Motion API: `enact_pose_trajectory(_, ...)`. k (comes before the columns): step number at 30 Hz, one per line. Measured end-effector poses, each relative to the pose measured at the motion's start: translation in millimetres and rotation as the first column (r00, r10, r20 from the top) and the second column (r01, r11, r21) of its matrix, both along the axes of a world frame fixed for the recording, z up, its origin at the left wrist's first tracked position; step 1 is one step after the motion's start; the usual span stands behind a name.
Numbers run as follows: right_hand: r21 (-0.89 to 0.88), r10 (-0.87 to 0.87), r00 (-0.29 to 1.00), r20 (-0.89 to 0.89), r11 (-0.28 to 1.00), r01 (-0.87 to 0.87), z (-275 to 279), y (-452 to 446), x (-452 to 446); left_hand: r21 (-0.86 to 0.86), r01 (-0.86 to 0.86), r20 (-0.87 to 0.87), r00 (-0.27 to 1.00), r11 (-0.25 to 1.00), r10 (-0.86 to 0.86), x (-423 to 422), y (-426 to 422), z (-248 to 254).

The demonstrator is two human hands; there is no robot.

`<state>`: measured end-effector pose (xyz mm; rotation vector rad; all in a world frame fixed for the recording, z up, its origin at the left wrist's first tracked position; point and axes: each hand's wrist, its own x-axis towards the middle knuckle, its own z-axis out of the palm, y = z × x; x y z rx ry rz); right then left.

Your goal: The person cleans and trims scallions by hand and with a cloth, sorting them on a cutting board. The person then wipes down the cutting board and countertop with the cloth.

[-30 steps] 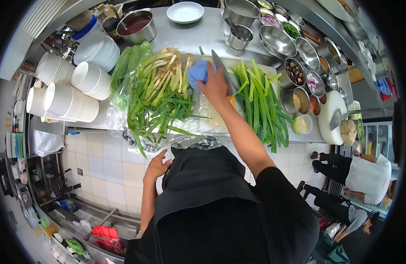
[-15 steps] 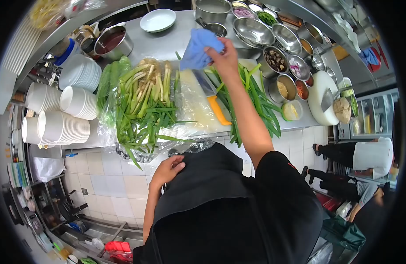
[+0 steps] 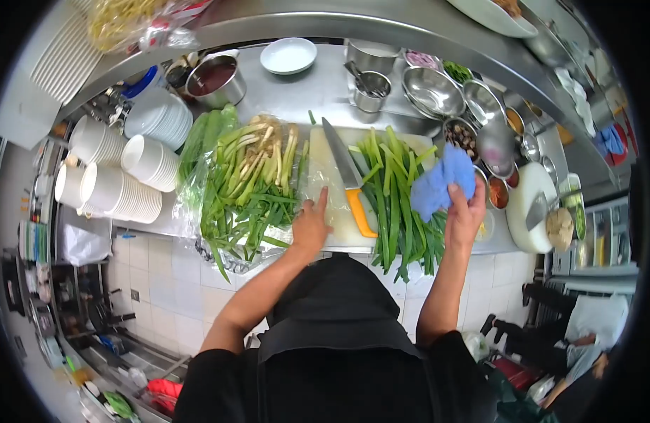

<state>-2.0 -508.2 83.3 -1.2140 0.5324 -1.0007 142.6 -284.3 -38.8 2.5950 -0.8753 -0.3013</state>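
Observation:
My right hand (image 3: pixel 464 215) pinches a crumpled blue cloth (image 3: pixel 443 182), held up over the right part of the worktop beside the cut green scallions (image 3: pixel 395 201). My left hand (image 3: pixel 312 224) is open, its index finger stretched out, at the left edge of the white cutting board (image 3: pixel 335 211). Whether it presses the board or the clear plastic there I cannot tell. On the board lies a knife (image 3: pixel 341 156) with a yellow handle, blade pointing away from me. Left of my left hand, a bunch of scallions (image 3: pixel 251 187) with roots lies on clear plastic.
Stacked white bowls (image 3: pixel 120 190) and plates (image 3: pixel 158 120) stand at the left. A pot of dark red liquid (image 3: pixel 216 81) and a white dish (image 3: pixel 288 56) are at the back. Metal bowls (image 3: pixel 432 92) crowd the right, before a round white block (image 3: pixel 528 211). Two people are at lower right.
My right hand has brought the blue cloth from the back of the board to the right and nearer me. My left hand has risen from beside my apron to the board.

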Motion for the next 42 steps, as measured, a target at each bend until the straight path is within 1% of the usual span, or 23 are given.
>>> enact_pose_trajectory(1,-0.003,-0.015,1.0,-0.018,1.0,0.015,-3,1,2,0.063,-0.045,-0.195,0.979,0.997,0.057,22,2,-9)
enact_pose_trajectory(3,0.026,0.038,0.999,-0.029,0.999,-0.038,-10,7,4,-0.126,0.011,-0.063,0.998,0.992,-0.019,61,20,-19)
enact_pose_trajectory(5,0.055,0.069,0.997,-0.034,0.996,-0.067,-11,13,6,-0.337,-0.215,-0.108,0.976,0.917,0.189,96,36,25)
enact_pose_trajectory(6,0.053,0.08,0.996,-0.033,0.996,-0.078,-13,14,10,-0.331,-0.329,-0.147,0.944,0.884,0.296,122,52,30)
enact_pose_trajectory(8,0.081,0.151,0.988,-0.036,0.986,-0.148,-19,16,17,-0.373,-0.364,-0.053,0.927,0.854,0.372,167,96,51)
enact_pose_trajectory(9,0.094,0.185,0.982,-0.044,0.979,-0.18,-14,23,23,-0.532,-0.314,-0.052,0.939,0.786,0.34,198,125,37)
enact_pose_trajectory(10,0.093,0.194,0.98,-0.044,0.977,-0.189,-14,27,32,-0.509,-0.386,-0.063,0.908,0.769,0.414,200,140,66)
enact_pose_trajectory(13,0.121,0.354,0.929,-0.105,0.932,-0.342,-20,43,53,-0.444,-0.479,0.025,0.838,0.757,0.545,271,219,19)
enact_pose_trajectory(19,0.301,0.505,0.862,-0.042,0.829,-0.471,-56,104,132,-0.414,-0.666,0.08,0.653,0.621,0.753,274,243,-51)
enact_pose_trajectory(22,0.409,0.592,0.801,-0.089,0.755,-0.512,-126,135,181,-0.382,-0.724,0.02,0.615,0.574,0.788,257,222,-57)
enact_pose_trajectory(24,0.514,0.598,0.737,-0.316,0.761,-0.396,-162,164,211,-0.488,-0.704,0.076,0.555,0.516,0.829,251,212,-47)
enact_pose_trajectory(25,0.516,0.602,0.735,-0.311,0.757,-0.401,-188,177,229,-0.488,-0.705,0.081,0.551,0.515,0.831,250,212,-48)
enact_pose_trajectory(27,0.27,0.486,0.794,-0.365,0.871,-0.41,-230,208,263,-0.486,-0.675,0.002,0.635,0.556,0.773,250,217,-53)
enact_pose_trajectory(28,0.279,0.479,0.798,-0.366,0.875,-0.396,-216,228,271,-0.477,-0.67,0.004,0.645,0.569,0.764,248,220,-52)
enact_pose_trajectory(29,0.135,0.357,0.829,-0.431,0.934,-0.331,-201,245,279,-0.59,-0.74,-0.433,0.627,0.322,0.648,246,221,-51)
enact_pose_trajectory(30,-0.024,0.22,0.853,-0.473,0.965,-0.262,-188,254,289,-0.566,-0.822,-0.763,0.548,0.054,0.343,246,218,-46)
enact_pose_trajectory(32,0.04,0.229,0.856,-0.464,0.971,-0.238,-192,256,298,-0.54,-0.791,-0.626,0.606,0.289,0.49,233,214,-26)
enact_pose_trajectory(34,0.235,0.253,0.887,-0.387,0.957,-0.17,-177,255,291,-0.561,-0.688,-0.494,0.725,0.461,0.48,211,206,19)
enact_pose_trajectory(35,0.346,0.278,0.934,-0.226,0.919,-0.19,-175,256,292,-0.564,-0.679,-0.492,0.734,0.47,0.469,219,205,16)
enact_pose_trajectory(37,0.412,0.226,0.965,-0.13,0.898,-0.155,-184,259,300,-0.628,-0.706,-0.703,0.695,0.329,0.149,230,208,4)
enact_pose_trajectory(38,0.476,0.17,0.985,-0.03,0.869,-0.135,-189,260,302,-0.628,-0.697,-0.704,0.698,0.345,0.129,235,212,3)
enact_pose_trajectory(40,0.451,0.181,0.983,0.031,0.875,-0.175,-179,267,311,-0.536,-0.819,-0.844,0.516,0.206,-0.147,245,214,16)
enact_pose_trajectory(42,0.38,0.229,0.973,0.011,0.899,-0.215,-155,289,320,-0.423,-0.902,-0.883,0.39,0.084,-0.261,258,227,10)
